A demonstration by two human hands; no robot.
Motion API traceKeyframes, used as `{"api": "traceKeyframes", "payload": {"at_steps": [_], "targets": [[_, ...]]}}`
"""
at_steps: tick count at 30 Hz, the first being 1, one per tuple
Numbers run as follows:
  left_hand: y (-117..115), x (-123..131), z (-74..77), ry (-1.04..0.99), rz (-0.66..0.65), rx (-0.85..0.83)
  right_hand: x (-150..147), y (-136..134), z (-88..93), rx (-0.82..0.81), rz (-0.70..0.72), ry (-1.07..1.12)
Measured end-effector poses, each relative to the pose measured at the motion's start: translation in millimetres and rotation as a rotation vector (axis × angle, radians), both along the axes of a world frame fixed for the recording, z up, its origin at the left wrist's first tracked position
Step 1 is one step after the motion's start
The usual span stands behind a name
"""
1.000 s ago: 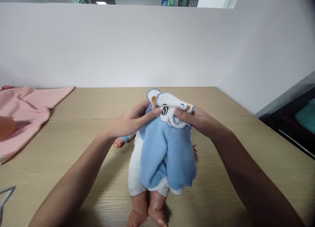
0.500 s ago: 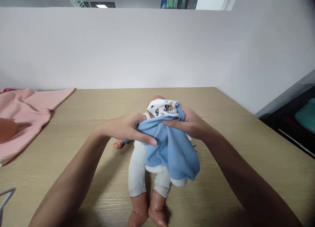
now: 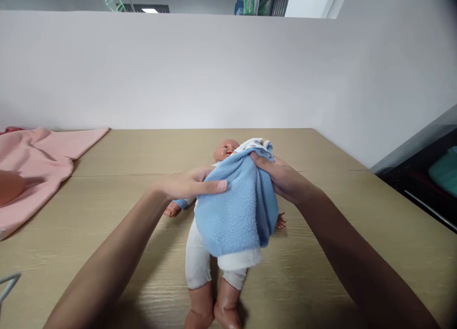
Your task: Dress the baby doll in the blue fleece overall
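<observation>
A blue fleece garment (image 3: pixel 228 210) with white trim and a white printed part at its top hangs over the middle of a baby doll (image 3: pixel 200 262). The doll lies face up, feet toward me, in white leggings. My left hand (image 3: pixel 191 182) holds the garment's left side, thumb on top and the other fingers hidden behind the cloth. At the upper right of the cloth, my right hand (image 3: pixel 280 174) pinches it near the printed part. The doll's head shows just above the cloth, and its two hands stick out at the sides.
On the left of the wooden table (image 3: pixel 150 153) lies a pink cloth (image 3: pixel 43 162) with an orange-brown rounded object (image 3: pixel 10 187) on it. A grey metal piece (image 3: pixel 10 284) shows at the lower left edge. A white wall (image 3: pixel 178 72) stands behind the table.
The garment has turned and spread, so more blue shows and less of the print. My right hand has shifted its hold on the upper edge. The doll's face and its hand on the right are more visible.
</observation>
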State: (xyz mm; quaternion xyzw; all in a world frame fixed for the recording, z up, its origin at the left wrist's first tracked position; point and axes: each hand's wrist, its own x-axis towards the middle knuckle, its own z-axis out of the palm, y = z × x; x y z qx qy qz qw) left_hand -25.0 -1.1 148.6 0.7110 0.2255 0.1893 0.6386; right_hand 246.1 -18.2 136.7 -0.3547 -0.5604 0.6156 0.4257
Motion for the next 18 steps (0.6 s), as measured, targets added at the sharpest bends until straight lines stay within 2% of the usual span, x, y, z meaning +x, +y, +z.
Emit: {"api": "traceKeyframes", "payload": {"at_steps": [3,6,8,11,13,15,18], "targets": [[2.8,-4.4,4.7,0.031,-0.168,0.035,-0.3,-2.8,2.3,-0.011,-0.035,-0.174],[5.4,-9.8,10.2,0.117,-0.239,0.091,4.5,-6.9,8.0,0.038,0.083,-0.432],[6.2,-12.8,13.3,0.122,-0.213,0.093,7.6,-8.4,11.5,0.098,0.261,-0.471],[8.0,-15.1,14.6,0.052,-0.153,0.103,10.0,-8.3,14.0,0.132,0.489,-0.346],[10.1,-14.7,12.3,-0.003,-0.125,0.162,11.1,-7.9,14.0,0.1,0.508,-0.286],[11.4,-12.5,8.0,-0.037,-0.099,0.218,12.7,-7.8,13.2,0.106,0.46,-0.244],[6.8,-5.9,1.9,-0.093,0.018,0.142,15.0,-6.7,10.3,0.181,0.381,-0.19]]}}
